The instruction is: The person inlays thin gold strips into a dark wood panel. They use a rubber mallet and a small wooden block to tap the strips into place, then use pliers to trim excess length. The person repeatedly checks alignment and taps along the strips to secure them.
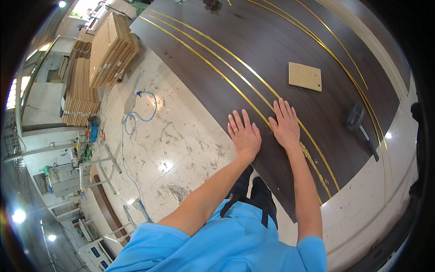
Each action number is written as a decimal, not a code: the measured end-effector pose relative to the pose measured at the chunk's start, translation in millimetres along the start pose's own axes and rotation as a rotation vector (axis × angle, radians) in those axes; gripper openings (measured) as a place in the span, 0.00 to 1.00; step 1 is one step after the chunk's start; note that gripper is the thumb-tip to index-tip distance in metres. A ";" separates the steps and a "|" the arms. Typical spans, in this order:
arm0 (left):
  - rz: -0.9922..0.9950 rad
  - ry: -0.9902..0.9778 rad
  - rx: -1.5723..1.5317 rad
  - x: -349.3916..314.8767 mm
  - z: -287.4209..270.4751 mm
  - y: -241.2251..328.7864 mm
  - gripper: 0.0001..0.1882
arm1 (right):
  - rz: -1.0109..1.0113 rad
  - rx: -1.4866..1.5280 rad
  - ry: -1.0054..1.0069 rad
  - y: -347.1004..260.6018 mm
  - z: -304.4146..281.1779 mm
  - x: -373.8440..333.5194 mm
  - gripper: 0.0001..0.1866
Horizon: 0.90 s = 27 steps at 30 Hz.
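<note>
Head view looks down on a dark wood-grain panel (272, 59) lying flat and filling the frame from 12 to 4 o'clock. Both palms press on it near its lower left edge: the left hand (244, 135), fingers slightly spread and flat, and, just beside it, the right hand (285, 124), fingers extended close together over one of the gold inlay strips (217, 50). These strips run in long curves across the panel; they look seated along most of their length, though the stretch toward 5 o'clock appears rougher, so pressing there seems unfinished. At 1 o'clock from the hands lies a small wooden block (305, 76); at 3 o'clock, a rubber mallet (360, 124), untouched. Stacked boards (111, 50) stand at 10 o'clock, a blue hose (145, 111) beside them.
</note>
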<state>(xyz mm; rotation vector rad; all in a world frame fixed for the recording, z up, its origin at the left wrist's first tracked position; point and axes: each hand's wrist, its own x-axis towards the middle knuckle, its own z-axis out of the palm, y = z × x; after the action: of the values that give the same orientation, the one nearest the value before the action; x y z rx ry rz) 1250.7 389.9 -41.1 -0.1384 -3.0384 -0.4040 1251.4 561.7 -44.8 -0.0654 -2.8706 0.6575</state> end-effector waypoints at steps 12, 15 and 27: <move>0.046 -0.014 -0.082 -1.0 -3.8 1.0 0.35 | -0.079 -0.004 0.112 -2.6 -4.3 -27.5 0.23; 0.056 -0.026 -0.120 -2.0 -5.1 -0.8 0.35 | -0.078 -0.022 0.086 -0.3 -3.1 -27.1 0.23; 0.182 -0.110 -0.516 -8.7 -14.6 -15.3 0.30 | -0.166 -0.134 -0.184 -9.8 -2.1 -0.4 0.30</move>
<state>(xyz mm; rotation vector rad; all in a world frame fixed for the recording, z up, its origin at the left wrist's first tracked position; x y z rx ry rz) 1258.7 370.6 -31.7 -0.4724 -2.9109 -1.1848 1252.2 553.8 -38.8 0.2226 -3.0491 0.4608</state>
